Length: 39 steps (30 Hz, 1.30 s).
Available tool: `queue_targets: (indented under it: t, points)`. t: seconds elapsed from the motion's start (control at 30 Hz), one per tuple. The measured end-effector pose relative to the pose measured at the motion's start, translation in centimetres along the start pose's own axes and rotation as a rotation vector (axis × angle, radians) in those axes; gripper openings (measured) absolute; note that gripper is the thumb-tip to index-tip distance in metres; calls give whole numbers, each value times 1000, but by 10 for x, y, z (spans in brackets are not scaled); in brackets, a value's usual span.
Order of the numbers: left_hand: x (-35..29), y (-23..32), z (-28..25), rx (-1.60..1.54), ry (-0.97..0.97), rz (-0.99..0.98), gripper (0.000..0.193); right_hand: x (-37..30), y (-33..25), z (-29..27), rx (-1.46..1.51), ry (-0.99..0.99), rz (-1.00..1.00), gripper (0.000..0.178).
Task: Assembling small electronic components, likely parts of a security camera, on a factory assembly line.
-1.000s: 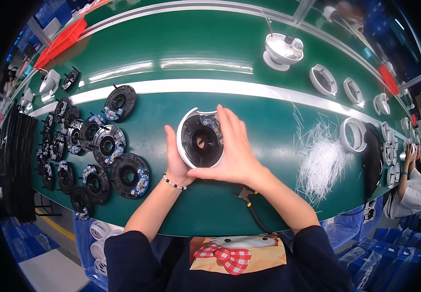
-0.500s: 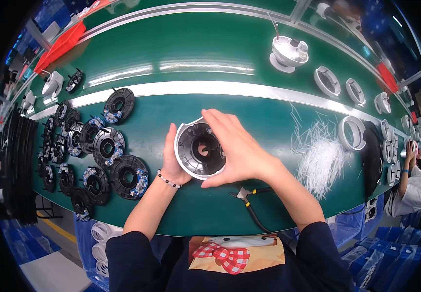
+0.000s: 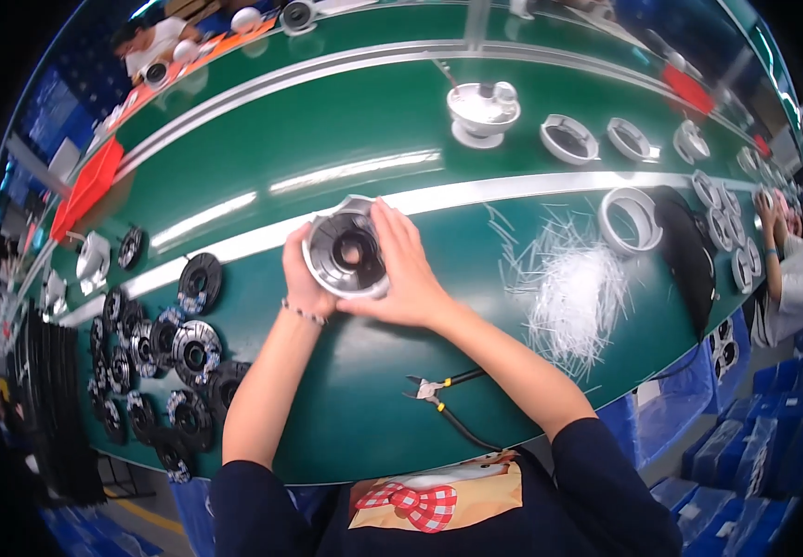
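Left hand: the left hand grips the far-left side of a white round housing, palm against its wall.
Right hand: the right hand clasps the right side, fingers bent over the rim, thumb along the near edge.
Housing: held between both hands above the green bench, tilted; a black disc insert with a central hole sits inside. The right fingers cover part of it.
Blue-lined bin: below the bench at near right, a bin, its contents mostly out of sight.
Diagonal cutters: the pliers lie near, yellow-and-black handles spread, one reaching the right forearm.
Black discs: a crowd of black discs at left, several bearing blue circuit boards; the left forearm partly hides the nearest.
White strips: a loose pile of strips at right, too tangled to count.
White ring: a deep ring just beyond the pile, beside a glossy black piece, hard to identify.
Bowl-shaped shell: farther off, a white shell containing small pale parts, unclear in the glare.
Red tray: far left, a tray seen edge-on, contents indistinct.
Co-worker: far left, a person, partly cut off by the dark rim.
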State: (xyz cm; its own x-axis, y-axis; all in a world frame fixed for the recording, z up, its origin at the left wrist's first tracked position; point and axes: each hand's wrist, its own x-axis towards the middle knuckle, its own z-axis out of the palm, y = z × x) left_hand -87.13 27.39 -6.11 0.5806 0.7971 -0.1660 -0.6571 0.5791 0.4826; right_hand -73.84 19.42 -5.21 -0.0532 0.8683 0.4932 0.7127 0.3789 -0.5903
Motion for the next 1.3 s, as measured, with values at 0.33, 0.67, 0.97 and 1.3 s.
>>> queue_targets:
  t: [0.33, 0.67, 0.97, 1.3]
  points:
    - [162, 65, -60, 282, 266, 350, 29, -121, -17, -116, -91, -541, 101, 82]
    - [223, 49, 65, 1597, 434, 1318, 34, -174, -21, -133, -257, -587, 215, 94]
    - [310, -179, 136, 630, 40, -59, 54, -173, -19, -111, -256, -473, 119, 69]
    - [224, -134, 155, 528, -243, -76, 35, -211, -28, -149, 1540, 466, 907, 59]
